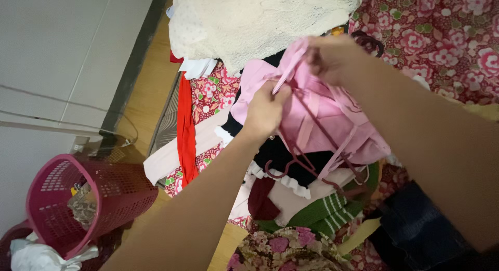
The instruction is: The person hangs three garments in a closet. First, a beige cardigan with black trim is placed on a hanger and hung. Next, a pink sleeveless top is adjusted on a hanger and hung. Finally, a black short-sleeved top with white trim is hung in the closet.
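- My left hand (pixel 265 111) is closed, pinching a fold of the pink garment (pixel 332 120) at its near edge; the fingers curl in tight on the cloth.
- My right hand (pixel 332 57) sits higher and further out, fingers bunched around the top of the same garment where a pink strap runs down toward the left hand. It grips the cloth, though blur hides exactly how.
- The garment hangs between the two hands, its long axis slanting from the right hand down and toward me. The left hand is the nearer one to its lower part.
- A dark red hanger (pixel 306 162) is threaded through the garment, its hook dangling below, just under the left hand.
- Underneath lies a heap of clothes: a cream lace piece (pixel 249 21) at the far side, a red strip (pixel 185 125) to the left, a green striped piece (pixel 325 211) nearer me, all on a floral bedspread (pixel 447 37).
- To the left there is wooden floor (pixel 148 89) and a pink basket (pixel 83 198) against a pale wall.
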